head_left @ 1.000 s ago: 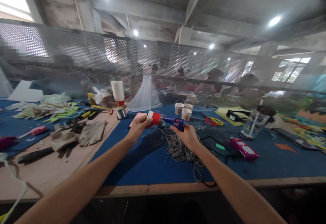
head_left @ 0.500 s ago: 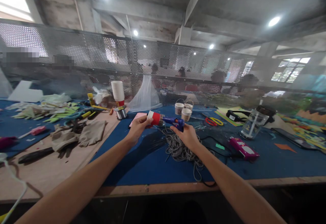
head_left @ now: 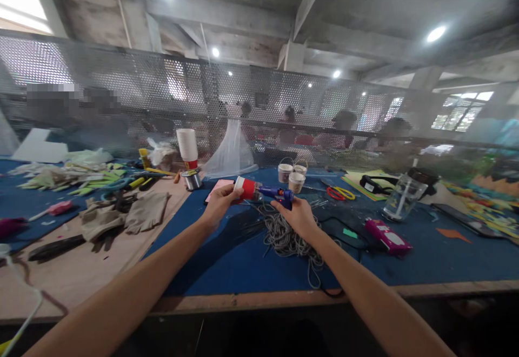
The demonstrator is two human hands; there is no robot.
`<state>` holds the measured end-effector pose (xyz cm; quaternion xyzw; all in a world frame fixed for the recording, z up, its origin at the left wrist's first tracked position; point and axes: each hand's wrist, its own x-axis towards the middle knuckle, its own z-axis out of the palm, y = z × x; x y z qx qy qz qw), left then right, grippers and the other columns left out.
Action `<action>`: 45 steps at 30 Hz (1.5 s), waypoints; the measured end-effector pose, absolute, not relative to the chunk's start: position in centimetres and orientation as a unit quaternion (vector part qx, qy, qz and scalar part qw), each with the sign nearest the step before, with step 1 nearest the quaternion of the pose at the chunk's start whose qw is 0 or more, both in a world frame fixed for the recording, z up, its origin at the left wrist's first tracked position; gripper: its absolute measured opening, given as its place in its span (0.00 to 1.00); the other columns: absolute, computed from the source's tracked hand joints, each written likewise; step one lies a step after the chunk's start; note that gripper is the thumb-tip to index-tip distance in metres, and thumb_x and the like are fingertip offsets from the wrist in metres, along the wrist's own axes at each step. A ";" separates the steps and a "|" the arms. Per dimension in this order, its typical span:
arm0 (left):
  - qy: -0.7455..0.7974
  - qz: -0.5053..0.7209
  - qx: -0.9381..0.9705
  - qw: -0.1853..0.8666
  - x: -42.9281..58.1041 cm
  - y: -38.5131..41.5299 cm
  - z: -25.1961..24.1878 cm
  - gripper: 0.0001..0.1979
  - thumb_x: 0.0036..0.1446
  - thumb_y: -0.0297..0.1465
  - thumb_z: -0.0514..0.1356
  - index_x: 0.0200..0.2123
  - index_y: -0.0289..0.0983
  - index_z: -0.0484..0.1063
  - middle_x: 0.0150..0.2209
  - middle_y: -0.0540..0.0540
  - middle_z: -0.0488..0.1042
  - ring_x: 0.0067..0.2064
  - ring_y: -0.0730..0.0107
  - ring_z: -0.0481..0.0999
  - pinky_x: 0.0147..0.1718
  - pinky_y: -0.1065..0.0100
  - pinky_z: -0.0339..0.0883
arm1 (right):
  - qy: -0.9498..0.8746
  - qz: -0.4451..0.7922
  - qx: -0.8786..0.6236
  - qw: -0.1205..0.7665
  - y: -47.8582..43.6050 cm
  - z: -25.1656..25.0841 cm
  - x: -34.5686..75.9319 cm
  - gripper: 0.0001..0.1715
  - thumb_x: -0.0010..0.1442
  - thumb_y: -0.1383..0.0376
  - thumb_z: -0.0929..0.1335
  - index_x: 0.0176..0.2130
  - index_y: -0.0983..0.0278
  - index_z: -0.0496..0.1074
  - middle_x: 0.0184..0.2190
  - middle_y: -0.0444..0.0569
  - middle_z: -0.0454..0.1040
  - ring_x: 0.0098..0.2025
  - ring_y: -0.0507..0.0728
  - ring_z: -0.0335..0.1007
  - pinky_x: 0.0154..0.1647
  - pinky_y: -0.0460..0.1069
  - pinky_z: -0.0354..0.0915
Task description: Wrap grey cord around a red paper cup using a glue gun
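My left hand [head_left: 222,201] is closed around a paper cup [head_left: 247,189], red with a white end, tipped on its side above the blue mat. Gripped in my right hand [head_left: 300,217] is a blue glue gun [head_left: 279,193], its nozzle pointing left at the cup's right end. Whether the nozzle touches the cup I cannot tell. Below the glue gun lies a tangled heap of grey cord [head_left: 286,235]. A pink phone-like slab [head_left: 219,190] is partly hidden behind my left hand.
Three small handled buckets [head_left: 297,183] stand behind the glue gun. Stacked paper cups [head_left: 187,145] rise at the back left beside a metal spool [head_left: 192,180]. Gloves [head_left: 146,212] lie left; scissors [head_left: 340,193], a purple box [head_left: 388,236] and a clear tumbler [head_left: 402,199] sit right. A perforated screen [head_left: 227,94] closes the back.
Both hands, the cup and the glue gun hold nearly the same position. Behind the screen at the left, a person has shifted slightly to the right.
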<state>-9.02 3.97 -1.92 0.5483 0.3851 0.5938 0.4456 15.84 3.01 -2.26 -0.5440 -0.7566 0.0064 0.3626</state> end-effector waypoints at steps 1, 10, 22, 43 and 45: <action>0.385 0.593 0.549 0.445 -9.0 4.0 -1.9 0.20 0.47 0.44 0.69 0.38 0.36 0.80 0.38 0.44 0.79 0.39 0.62 0.76 0.42 0.63 0.71 | -0.757 0.004 -0.543 0.363 3.0 -2.3 15.8 0.27 0.61 0.43 0.65 0.41 0.62 0.78 0.31 0.52 0.81 0.37 0.63 0.78 0.33 0.47 0.64; 0.382 0.594 0.549 0.447 -9.0 3.9 -1.9 0.19 0.48 0.44 0.69 0.38 0.37 0.80 0.38 0.45 0.80 0.40 0.62 0.76 0.41 0.64 0.71 | -0.758 0.008 -0.540 0.367 2.7 -1.9 15.7 0.24 0.61 0.46 0.67 0.41 0.62 0.79 0.32 0.53 0.81 0.37 0.64 0.79 0.34 0.48 0.65; 0.386 0.595 0.548 0.443 -9.1 4.0 -2.0 0.18 0.48 0.43 0.69 0.38 0.37 0.80 0.38 0.45 0.79 0.39 0.63 0.76 0.41 0.64 0.71 | -0.763 -0.002 -0.530 0.370 2.6 -1.9 15.8 0.22 0.61 0.48 0.67 0.39 0.62 0.79 0.30 0.52 0.81 0.35 0.63 0.79 0.32 0.48 0.63; 0.389 0.597 0.546 0.441 -9.1 3.8 -1.8 0.20 0.48 0.44 0.69 0.39 0.36 0.80 0.39 0.44 0.79 0.40 0.61 0.76 0.42 0.63 0.71 | -0.776 -0.006 -0.517 0.361 2.4 -1.9 16.0 0.23 0.62 0.47 0.66 0.38 0.62 0.78 0.28 0.49 0.80 0.32 0.60 0.78 0.29 0.46 0.61; 0.390 0.596 0.545 0.442 -9.1 3.9 -1.9 0.20 0.48 0.44 0.69 0.39 0.36 0.80 0.39 0.44 0.79 0.40 0.61 0.76 0.42 0.63 0.71 | -0.777 -0.006 -0.515 0.362 2.4 -1.9 16.0 0.23 0.62 0.47 0.66 0.38 0.61 0.78 0.28 0.49 0.80 0.32 0.60 0.78 0.29 0.46 0.61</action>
